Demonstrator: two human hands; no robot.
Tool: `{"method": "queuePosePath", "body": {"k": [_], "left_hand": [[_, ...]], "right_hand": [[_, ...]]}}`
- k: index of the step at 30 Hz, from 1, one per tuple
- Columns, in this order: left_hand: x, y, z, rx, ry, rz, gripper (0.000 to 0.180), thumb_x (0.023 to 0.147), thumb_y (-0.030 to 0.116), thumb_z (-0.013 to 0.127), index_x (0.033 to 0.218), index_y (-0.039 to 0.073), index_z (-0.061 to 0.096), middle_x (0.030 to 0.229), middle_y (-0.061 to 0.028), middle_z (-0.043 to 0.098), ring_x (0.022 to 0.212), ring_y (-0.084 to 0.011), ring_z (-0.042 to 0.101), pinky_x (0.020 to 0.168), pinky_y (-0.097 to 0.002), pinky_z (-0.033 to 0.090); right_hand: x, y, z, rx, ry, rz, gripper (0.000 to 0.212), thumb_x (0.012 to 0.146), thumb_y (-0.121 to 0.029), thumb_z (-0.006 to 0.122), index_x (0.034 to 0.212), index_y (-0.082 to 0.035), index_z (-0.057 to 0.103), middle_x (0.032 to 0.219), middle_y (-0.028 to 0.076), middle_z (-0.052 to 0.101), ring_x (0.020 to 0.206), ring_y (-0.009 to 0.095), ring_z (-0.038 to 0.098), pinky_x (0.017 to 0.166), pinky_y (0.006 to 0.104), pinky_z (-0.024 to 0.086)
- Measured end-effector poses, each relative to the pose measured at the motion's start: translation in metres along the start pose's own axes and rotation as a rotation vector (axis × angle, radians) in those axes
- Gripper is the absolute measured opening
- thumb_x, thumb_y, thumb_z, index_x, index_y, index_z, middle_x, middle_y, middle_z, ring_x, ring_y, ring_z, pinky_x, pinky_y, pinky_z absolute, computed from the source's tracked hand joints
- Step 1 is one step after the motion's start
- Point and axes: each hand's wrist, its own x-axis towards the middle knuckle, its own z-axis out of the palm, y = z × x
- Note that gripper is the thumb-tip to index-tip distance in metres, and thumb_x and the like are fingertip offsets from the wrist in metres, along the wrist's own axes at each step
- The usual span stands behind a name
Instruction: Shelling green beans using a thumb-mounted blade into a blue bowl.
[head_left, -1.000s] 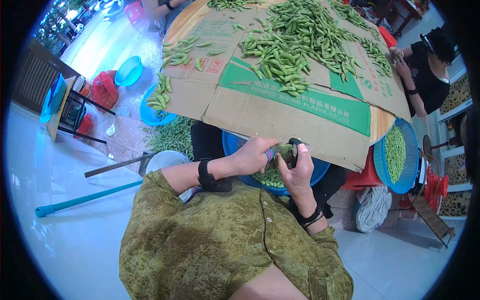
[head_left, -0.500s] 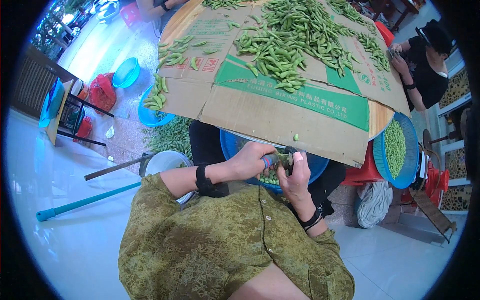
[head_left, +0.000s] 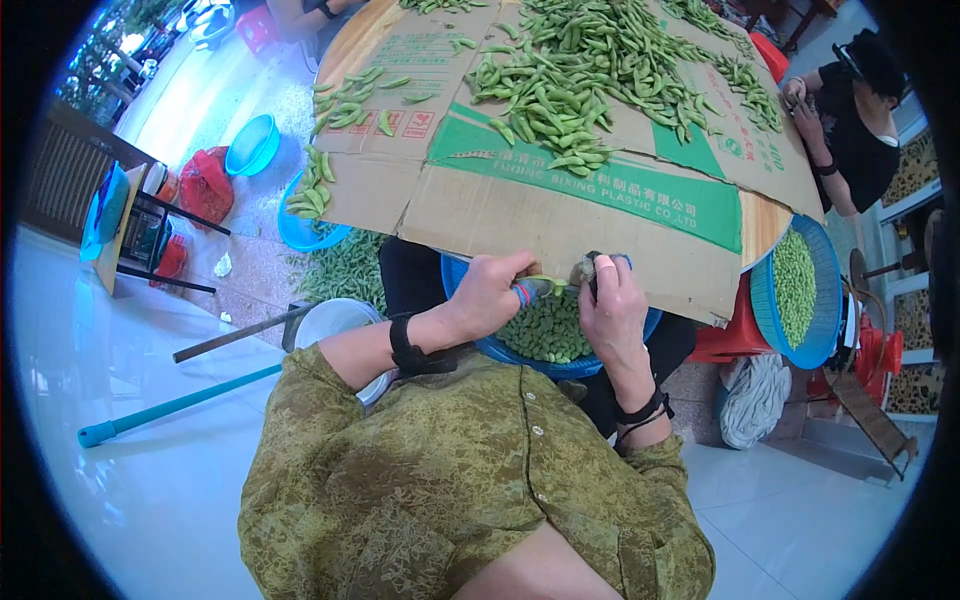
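My left hand (head_left: 488, 295) is closed on a green bean pod (head_left: 550, 284), whose end sticks out toward the right. A blue and red wrap shows on one of its digits. A little to the right, my right hand (head_left: 616, 312) has curled fingers with a dark cover (head_left: 590, 268) at the thumb; whatever lies inside them is hidden. Both hands are over a blue basin (head_left: 652, 322) in my lap, holding shelled green beans (head_left: 545, 332). In front, a big heap of bean pods (head_left: 570, 75) lies on flattened cardboard (head_left: 480, 218) covering a round table.
At right stands a blue basket (head_left: 826, 330) of shelled beans on a red stool (head_left: 728, 335). A white bucket (head_left: 335, 322), a teal pole (head_left: 180, 405) and floor pods (head_left: 345, 272) are at left. Across the table's right side, a person (head_left: 850, 130) works with both hands.
My hands have moved apart and slightly up. The pod now shows in the left hand, and more of the beans in the basin are visible.
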Motion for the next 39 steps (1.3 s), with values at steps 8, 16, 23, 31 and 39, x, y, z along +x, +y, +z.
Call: {"method": "queuePosePath", "body": {"k": [8,16,23,31,39], "left_hand": [[-0.003,0.007,0.001,-0.112,-0.017,0.006,0.016,0.081,0.005,0.063,0.096,0.000,0.060,0.075,-0.0147,0.063,0.066,-0.0159,0.061,0.062,-0.0285,0.048],[-0.015,0.017,-0.006,-0.099,-0.142,0.105,0.025,0.080,0.000,0.057,0.105,0.000,0.059,0.085,-0.0187,0.064,0.079,-0.0335,0.064,0.069,-0.0335,0.050],[0.010,-0.002,-0.075,0.551,0.041,0.117,0.022,0.078,0.008,0.060,0.100,0.003,0.059,0.094,-0.0207,0.061,0.086,-0.0386,0.061,0.074,-0.0420,0.050],[0.118,-0.050,-0.097,0.822,0.211,0.098,0.022,0.080,0.023,0.063,0.087,0.002,0.062,0.089,-0.0220,0.060,0.085,-0.0391,0.060,0.075,-0.0475,0.048],[0.178,-0.065,-0.074,0.601,0.120,-0.314,0.021,0.074,0.016,0.060,0.085,-0.001,0.064,0.087,-0.0235,0.065,0.085,-0.0392,0.063,0.075,-0.0463,0.050]], "right_hand": [[-0.010,-0.017,-0.001,0.404,0.049,0.028,0.034,0.071,0.002,0.068,0.100,0.003,0.051,0.082,0.018,0.051,0.067,0.034,0.054,0.057,0.0381,0.044],[-0.018,-0.011,0.014,0.361,0.104,-0.048,0.035,0.069,0.005,0.064,0.101,0.004,0.049,0.081,0.019,0.051,0.067,0.036,0.054,0.057,0.0406,0.045],[-0.022,-0.007,0.006,0.384,0.050,-0.037,0.028,0.071,0.007,0.061,0.097,0.004,0.050,0.075,0.018,0.051,0.064,0.034,0.055,0.054,0.0379,0.045],[-0.015,-0.015,0.005,0.461,0.026,0.036,0.016,0.084,-0.002,0.062,0.095,0.004,0.052,0.074,0.016,0.051,0.061,0.031,0.052,0.055,0.0349,0.043],[-0.027,-0.006,0.007,0.569,0.012,0.100,0.025,0.093,-0.011,0.052,0.114,0.002,0.055,0.068,0.001,0.045,0.056,0.011,0.043,0.051,0.0245,0.036]]}}
